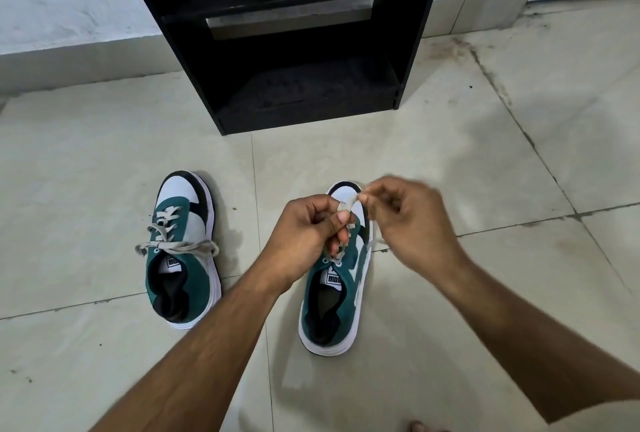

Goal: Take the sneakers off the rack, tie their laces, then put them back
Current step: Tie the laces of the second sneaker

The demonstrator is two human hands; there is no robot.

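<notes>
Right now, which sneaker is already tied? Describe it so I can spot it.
Start at the black rack against the wall. Two green-and-white sneakers sit on the tiles before it. The tied sneaker is the left one, bow across its tongue, no hands on it.

Two green-and-white sneakers stand on the tiled floor [104, 161] before a black rack [277, 36]. The left sneaker [183, 251] has a tied bow. Over the right sneaker [334, 296], the left hand [304, 227] and right hand [405, 217] each pinch its lace [346, 204]; the right hand is blurred.
</notes>
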